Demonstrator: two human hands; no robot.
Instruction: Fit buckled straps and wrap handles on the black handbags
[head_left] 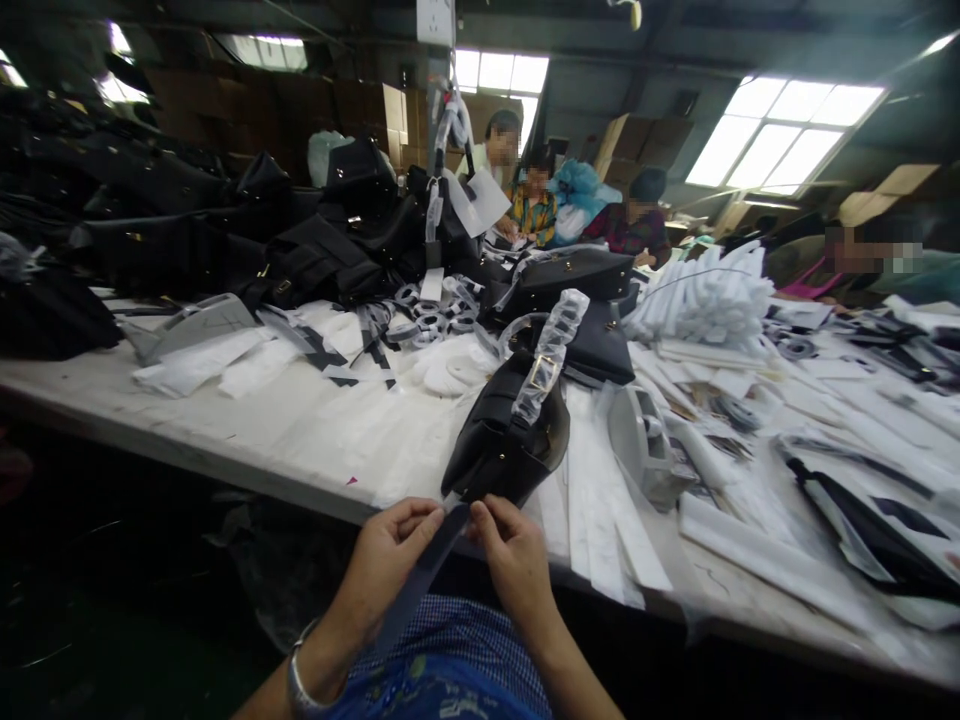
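Observation:
A black handbag (499,430) stands at the table's front edge, just beyond my hands. Over its top runs a handle strap (551,350) wrapped in clear plastic, with a gold-coloured buckle. My left hand (394,555) is closed, thumb against fingers, at the upper end of a dark flat strip (421,585). Opposite it, my right hand (517,560) pinches at the same end, close to the bag's lower edge. The strip hangs down toward my lap. A small pale bit shows by my left fingertips; what it is I cannot make out.
Black handbags (307,250) are heaped at the back left. White strips (600,510) and a grey moulded piece (641,445) lie right of the bag. Rolls (442,305) sit behind it. Across the table (300,430) several people work.

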